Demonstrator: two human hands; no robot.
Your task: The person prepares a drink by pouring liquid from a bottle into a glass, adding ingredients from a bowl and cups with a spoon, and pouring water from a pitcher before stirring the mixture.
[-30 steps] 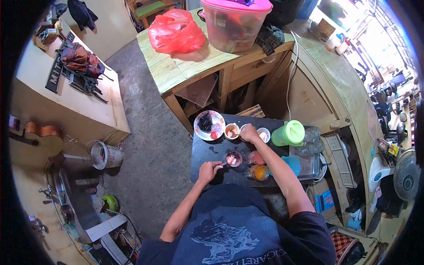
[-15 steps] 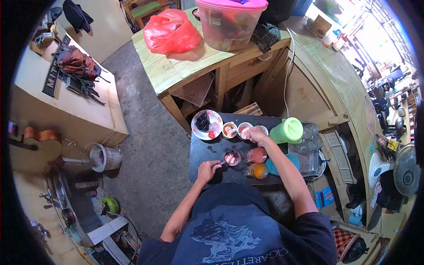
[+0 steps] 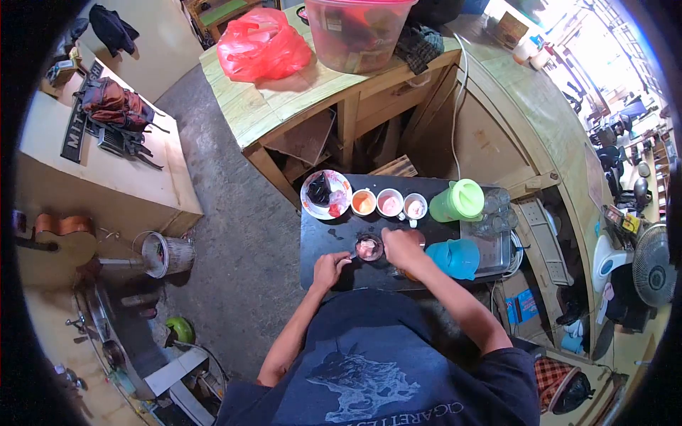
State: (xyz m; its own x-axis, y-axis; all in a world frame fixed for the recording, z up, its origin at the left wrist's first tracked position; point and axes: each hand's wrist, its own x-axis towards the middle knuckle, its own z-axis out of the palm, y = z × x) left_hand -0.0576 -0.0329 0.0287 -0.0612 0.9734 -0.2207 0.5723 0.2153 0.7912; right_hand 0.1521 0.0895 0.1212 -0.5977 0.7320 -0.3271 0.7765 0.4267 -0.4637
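Small bowl (image 3: pixel 369 247) sits mid-worktop (image 3: pixel 323 238), w/ bare black surface to its left up to the left edge. Left hand (image 3: pixel 329 270) fingers closed on a spoon (image 3: pixel 353 254), handle running toward near-left corner, tip at bowl. Right hand (image 3: pixel 401 248) touches bowl's right rim; finger state can't tell.

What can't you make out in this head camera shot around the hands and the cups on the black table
- Head view: the right hand covers the glasses beside the small bowl; their contents are hidden.
- What the left hand grips is too small to identify; it looks like a handle.
- Contents of the three cups: too small to name.
- The pink tub is cut off by the top edge.
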